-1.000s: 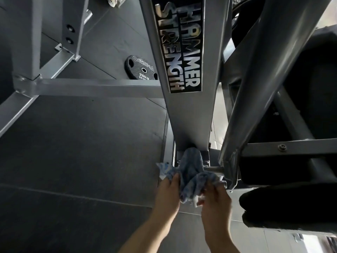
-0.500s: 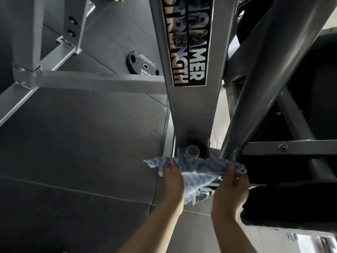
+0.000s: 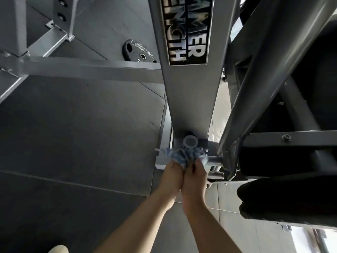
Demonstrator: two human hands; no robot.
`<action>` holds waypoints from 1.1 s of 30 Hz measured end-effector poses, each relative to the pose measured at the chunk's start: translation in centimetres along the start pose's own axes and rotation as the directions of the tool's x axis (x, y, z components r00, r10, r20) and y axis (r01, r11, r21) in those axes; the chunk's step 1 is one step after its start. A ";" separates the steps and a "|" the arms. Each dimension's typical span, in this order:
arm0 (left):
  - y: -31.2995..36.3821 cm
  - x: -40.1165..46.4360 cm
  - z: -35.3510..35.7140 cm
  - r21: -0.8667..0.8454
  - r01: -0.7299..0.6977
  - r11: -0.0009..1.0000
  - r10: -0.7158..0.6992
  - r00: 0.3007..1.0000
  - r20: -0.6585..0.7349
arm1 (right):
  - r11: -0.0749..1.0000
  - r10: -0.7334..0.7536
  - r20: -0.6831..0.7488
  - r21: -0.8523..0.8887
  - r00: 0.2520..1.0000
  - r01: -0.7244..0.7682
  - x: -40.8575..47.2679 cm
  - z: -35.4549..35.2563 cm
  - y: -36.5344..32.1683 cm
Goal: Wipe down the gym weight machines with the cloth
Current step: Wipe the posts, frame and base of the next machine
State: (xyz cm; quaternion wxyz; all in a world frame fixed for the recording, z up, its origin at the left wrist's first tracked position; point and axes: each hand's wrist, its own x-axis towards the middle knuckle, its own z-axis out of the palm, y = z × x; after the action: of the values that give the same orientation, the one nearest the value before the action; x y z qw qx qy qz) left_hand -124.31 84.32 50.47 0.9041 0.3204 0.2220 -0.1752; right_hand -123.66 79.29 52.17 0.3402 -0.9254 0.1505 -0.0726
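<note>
Cloth (image 3: 184, 155), blue and white, bunched at foot of grey machine upright (image 3: 191, 99), just below a round peg end (image 3: 190, 142). Left hand (image 3: 172, 175) and right hand (image 3: 194, 177) pressed side by side, both gripping it. Weight plate (image 3: 139, 52) flat on floor (image 3: 73, 134) beyond.

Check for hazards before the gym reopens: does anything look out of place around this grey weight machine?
Yes: a black round weight plate lies loose on the dark rubber floor behind the grey steel crossbar, off any rack.
</note>
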 end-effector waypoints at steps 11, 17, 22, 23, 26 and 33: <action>0.6 3.1 1.6 -0.064 0.021 0.998 -0.028 0.993 -0.111 | 0.749 0.442 -0.050 0.570 0.896 -0.337 5.4 -0.5 -0.6; -1.2 5.5 0.6 -0.281 0.129 0.951 -0.135 0.991 -0.005 | 0.634 0.438 0.177 0.634 0.881 -0.443 2.6 1.2 -1.0; -2.1 2.5 -1.8 -0.188 0.083 0.979 -0.090 0.996 -0.029 | 0.741 0.306 0.181 0.570 0.934 -0.354 -0.6 -1.1 4.0; -2.6 1.9 -2.1 -0.188 0.060 0.980 -0.067 0.997 -0.034 | 0.743 0.312 0.195 0.560 0.930 -0.367 -1.2 -1.5 4.6; -4.0 -0.9 -2.0 -0.236 0.052 0.970 -0.073 0.994 -0.079 | 0.756 0.293 0.250 0.530 0.923 -0.384 -2.5 -2.8 5.7; -5.2 -3.6 -1.2 -0.301 0.048 0.952 -0.096 0.984 -0.148 | 0.999 0.036 0.091 0.031 0.995 -0.039 0.0 -4.7 6.9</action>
State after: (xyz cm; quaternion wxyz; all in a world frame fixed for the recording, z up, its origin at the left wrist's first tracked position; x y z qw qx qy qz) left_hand -130.07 81.93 48.91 0.9140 0.1861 0.3296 -0.1463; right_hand -126.39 71.46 51.21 0.3631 -0.9190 0.1513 -0.0269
